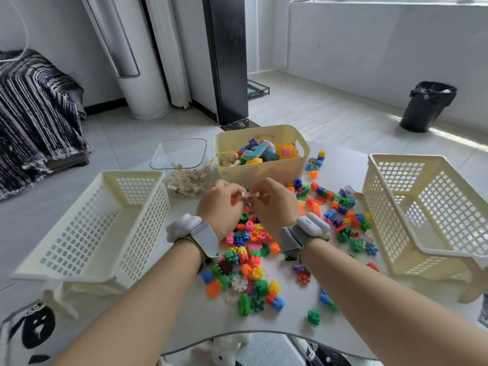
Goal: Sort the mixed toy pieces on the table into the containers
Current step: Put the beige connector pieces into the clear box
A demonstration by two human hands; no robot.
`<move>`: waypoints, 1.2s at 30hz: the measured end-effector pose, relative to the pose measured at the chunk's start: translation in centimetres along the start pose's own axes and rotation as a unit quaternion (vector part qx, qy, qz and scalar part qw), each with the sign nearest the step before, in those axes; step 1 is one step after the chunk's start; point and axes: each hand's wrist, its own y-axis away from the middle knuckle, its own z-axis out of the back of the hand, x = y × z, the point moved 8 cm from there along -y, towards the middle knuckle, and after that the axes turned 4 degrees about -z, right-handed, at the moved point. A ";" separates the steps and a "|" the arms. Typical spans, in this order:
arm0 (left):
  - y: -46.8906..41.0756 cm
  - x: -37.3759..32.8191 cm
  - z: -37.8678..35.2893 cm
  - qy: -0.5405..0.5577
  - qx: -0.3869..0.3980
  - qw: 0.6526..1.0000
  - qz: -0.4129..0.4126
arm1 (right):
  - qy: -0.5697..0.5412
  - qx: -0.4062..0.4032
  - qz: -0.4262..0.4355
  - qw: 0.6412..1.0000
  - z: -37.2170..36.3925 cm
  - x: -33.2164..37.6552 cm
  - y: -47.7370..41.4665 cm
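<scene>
Hands: your left hand (220,207) and right hand (274,207) meet above the toy pieces (248,249) heaped on the table (356,299), fingers (235,191) curled, jointly pinching a small beige piece (250,196) between them.

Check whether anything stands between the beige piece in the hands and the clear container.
Nothing visible does: the beige piece, pinched by left hand and right hand, has only bare table before the clear container.

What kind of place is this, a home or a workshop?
Most likely a living room at home: a striped fringed throw, a tall standing air conditioner, and toy pieces spread on a white table.
</scene>
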 end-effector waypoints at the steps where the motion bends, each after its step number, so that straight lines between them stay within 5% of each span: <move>1: -0.3 0.8 0.9 0.002 -0.011 1.000 0.011 | 0.000 -0.001 0.004 1.000 -0.6 0.9 -0.6; 11: -2.8 6.5 8.7 0.062 -0.127 0.986 0.087 | -0.066 0.007 0.065 0.996 -6.1 8.9 -6.3; 21: -2.8 9.8 8.7 0.063 -0.108 0.987 0.104 | -0.032 0.087 0.007 0.996 -10.0 9.4 -9.6; 36: 3.0 5.9 3.3 0.103 -0.043 0.990 0.086 | 0.007 0.137 0.039 0.990 -6.4 4.3 0.3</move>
